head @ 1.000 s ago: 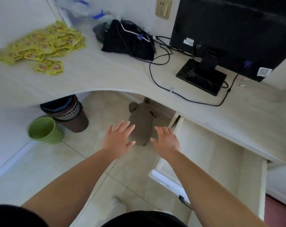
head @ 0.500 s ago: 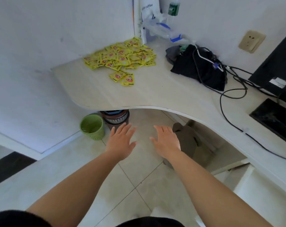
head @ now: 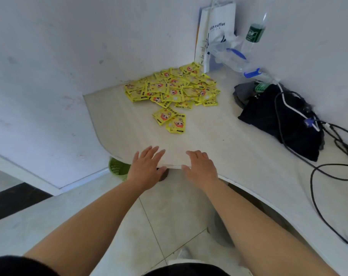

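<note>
A heap of several small yellow packets (head: 172, 89) lies at the back corner of the pale curved desk (head: 219, 148). Two loose yellow packets (head: 170, 120) lie nearer, apart from the heap. My left hand (head: 146, 168) and my right hand (head: 201, 168) reach forward side by side over the desk's front edge. Both have straight, spread fingers and hold nothing. The two loose packets lie a short way beyond my fingertips.
A white paper bag (head: 217, 30), a clear plastic bag (head: 227, 50) and a plastic bottle (head: 254, 34) stand in the corner. A black bag (head: 284, 120) with cables (head: 328, 166) lies at the right. A green basket (head: 118, 169) sits on the floor under the desk.
The view has swung left and up from the drawer and monitor to the desk corner. Both open hands have moved from over the floor to the desk's front edge.
</note>
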